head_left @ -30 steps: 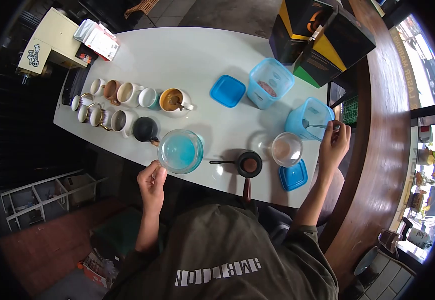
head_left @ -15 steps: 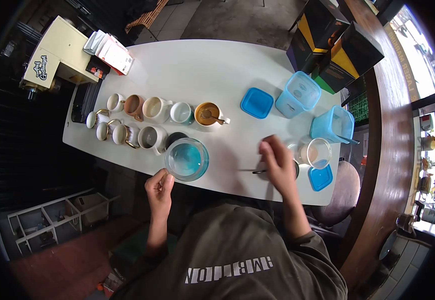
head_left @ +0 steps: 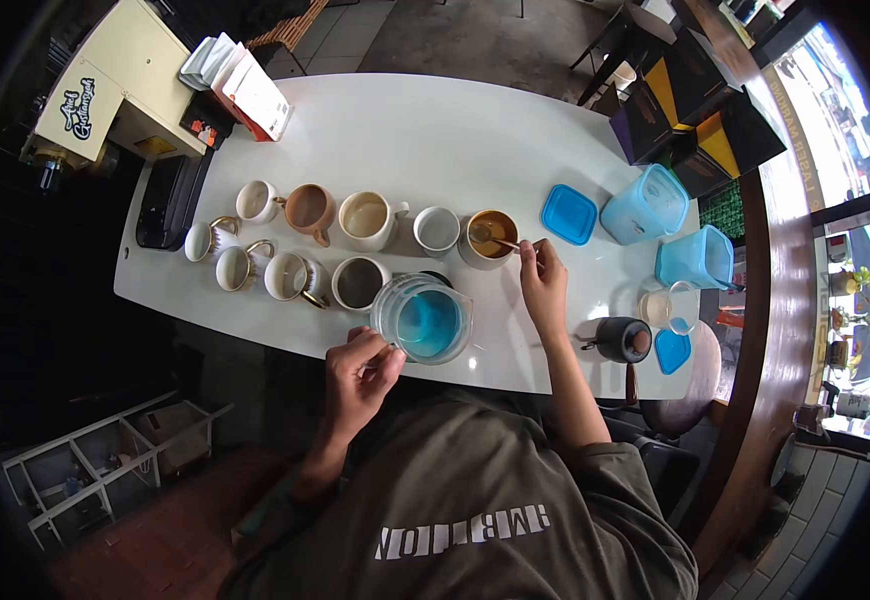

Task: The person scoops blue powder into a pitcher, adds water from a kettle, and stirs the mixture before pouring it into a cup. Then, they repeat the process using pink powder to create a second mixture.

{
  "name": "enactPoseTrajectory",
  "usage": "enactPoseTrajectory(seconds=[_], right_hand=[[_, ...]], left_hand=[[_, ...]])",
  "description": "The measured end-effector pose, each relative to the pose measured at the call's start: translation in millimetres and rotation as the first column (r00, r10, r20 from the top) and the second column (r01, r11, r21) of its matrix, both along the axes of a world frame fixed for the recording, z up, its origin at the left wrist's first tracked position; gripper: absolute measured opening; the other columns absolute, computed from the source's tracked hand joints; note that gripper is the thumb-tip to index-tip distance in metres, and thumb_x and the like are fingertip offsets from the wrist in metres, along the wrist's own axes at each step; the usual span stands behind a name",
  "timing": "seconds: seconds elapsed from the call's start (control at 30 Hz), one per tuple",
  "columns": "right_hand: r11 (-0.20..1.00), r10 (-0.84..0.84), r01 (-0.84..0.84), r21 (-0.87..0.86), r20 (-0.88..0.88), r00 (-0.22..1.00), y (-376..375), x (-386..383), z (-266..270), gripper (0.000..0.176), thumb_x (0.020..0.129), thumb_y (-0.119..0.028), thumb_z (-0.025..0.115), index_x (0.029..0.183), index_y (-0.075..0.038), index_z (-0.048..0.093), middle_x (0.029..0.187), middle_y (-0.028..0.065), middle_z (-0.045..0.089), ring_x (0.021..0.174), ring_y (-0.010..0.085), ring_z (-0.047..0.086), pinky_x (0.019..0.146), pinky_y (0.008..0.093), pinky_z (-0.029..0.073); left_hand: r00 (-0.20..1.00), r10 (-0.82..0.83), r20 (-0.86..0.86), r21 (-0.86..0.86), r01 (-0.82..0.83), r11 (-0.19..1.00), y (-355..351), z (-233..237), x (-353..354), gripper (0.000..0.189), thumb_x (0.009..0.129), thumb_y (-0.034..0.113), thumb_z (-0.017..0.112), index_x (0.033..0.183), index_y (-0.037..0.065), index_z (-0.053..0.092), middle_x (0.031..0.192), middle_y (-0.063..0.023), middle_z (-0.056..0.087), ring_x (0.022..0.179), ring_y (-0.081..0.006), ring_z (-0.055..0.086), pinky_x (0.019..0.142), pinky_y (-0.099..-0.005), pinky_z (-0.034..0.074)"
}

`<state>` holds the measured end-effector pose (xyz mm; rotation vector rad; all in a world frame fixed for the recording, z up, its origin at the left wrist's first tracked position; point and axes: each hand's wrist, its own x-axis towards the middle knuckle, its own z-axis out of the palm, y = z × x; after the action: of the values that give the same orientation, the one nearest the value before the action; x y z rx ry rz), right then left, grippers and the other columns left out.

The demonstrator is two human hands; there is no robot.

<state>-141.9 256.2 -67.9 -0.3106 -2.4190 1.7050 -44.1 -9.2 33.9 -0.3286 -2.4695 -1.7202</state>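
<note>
My left hand (head_left: 363, 378) is closed on the handle of a clear glass jug (head_left: 427, 322) with blue liquid inside, near the table's front edge. Further right, my right hand (head_left: 543, 275) pinches the end of a spoon (head_left: 503, 241). The spoon's bowl rests in a brown-lined mug (head_left: 489, 232). Left of that mug stand a white cup (head_left: 437, 230), a cream mug (head_left: 367, 218) and a brown mug (head_left: 310, 208). Just left of the jug is a white mug with a dark inside (head_left: 360, 284).
Two light-blue containers (head_left: 645, 205) and a blue lid (head_left: 569, 214) are at the right. A dark pot (head_left: 622, 340) stands near the front right, beside a clear cup (head_left: 682, 308) and another lid (head_left: 673, 351). Black boxes (head_left: 715, 120) are at the back right, a cream machine (head_left: 120, 80) back left.
My right hand has moved left and up from near the dark pot and now holds the spoon in the mug. The jug remains in my left hand. The view has shifted slightly.
</note>
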Motion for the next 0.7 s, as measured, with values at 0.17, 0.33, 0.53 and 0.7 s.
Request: enactPoseTrajectory(seconds=[0.17, 0.33, 0.53, 0.7], right_hand=[[0.951, 0.033, -0.008, 0.31, -0.074, 0.997, -8.8, -0.4, 19.5, 0.032, 0.101, -0.022, 0.06, 0.081, 0.001, 0.048, 0.061, 0.011, 0.05, 0.05, 0.0207, 0.043, 0.05, 0.0365, 0.036], [0.855, 0.096, 0.02, 0.519, -0.195, 0.976, -14.7, -0.9, 16.9, 0.024, 0.098, -0.018, 0.061, 0.085, -0.002, 0.05, 0.072, 0.0138, 0.062, 0.061, 0.0339, 0.061, 0.054, 0.0415, 0.045], [0.84, 0.123, 0.01, 0.542, -0.209, 0.97, -17.4, -5.4, 30.7, 0.018, 0.099, -0.015, 0.057, 0.088, -0.002, 0.05, 0.078, 0.0151, 0.064, 0.066, 0.0372, 0.063, 0.057, 0.0435, 0.046], [0.927, -0.032, 0.166, 0.336, -0.371, 0.928, -6.0, 19.1, 73.8, 0.013, 0.1, -0.007, 0.055, 0.092, 0.003, 0.051, 0.074, 0.0145, 0.058, 0.057, 0.0223, 0.054, 0.055, 0.0344, 0.043]], left_hand=[[0.996, -0.037, -0.078, 0.034, 0.04, 0.999, -8.0, -8.0, -6.7, 0.027, 0.088, 0.009, 0.066, 0.067, 0.002, 0.051, 0.055, -0.0027, 0.048, 0.05, -0.0162, 0.044, 0.068, -0.0302, 0.041], [0.995, -0.071, -0.074, 0.059, 0.075, 0.995, -10.4, -7.0, -10.8, 0.027, 0.089, 0.009, 0.066, 0.067, 0.003, 0.052, 0.054, -0.0021, 0.046, 0.049, -0.0163, 0.043, 0.068, -0.0296, 0.039], [0.996, -0.057, -0.069, 0.048, 0.061, 0.997, -12.7, -6.1, -10.3, 0.031, 0.088, 0.012, 0.065, 0.065, 0.003, 0.046, 0.055, -0.0017, 0.043, 0.049, -0.0145, 0.039, 0.069, -0.0306, 0.039], [0.993, -0.053, -0.104, 0.074, 0.061, 0.995, -12.2, -11.9, -6.9, 0.026, 0.088, 0.009, 0.067, 0.067, 0.004, 0.053, 0.054, -0.0023, 0.046, 0.048, -0.0169, 0.043, 0.065, -0.031, 0.038]])
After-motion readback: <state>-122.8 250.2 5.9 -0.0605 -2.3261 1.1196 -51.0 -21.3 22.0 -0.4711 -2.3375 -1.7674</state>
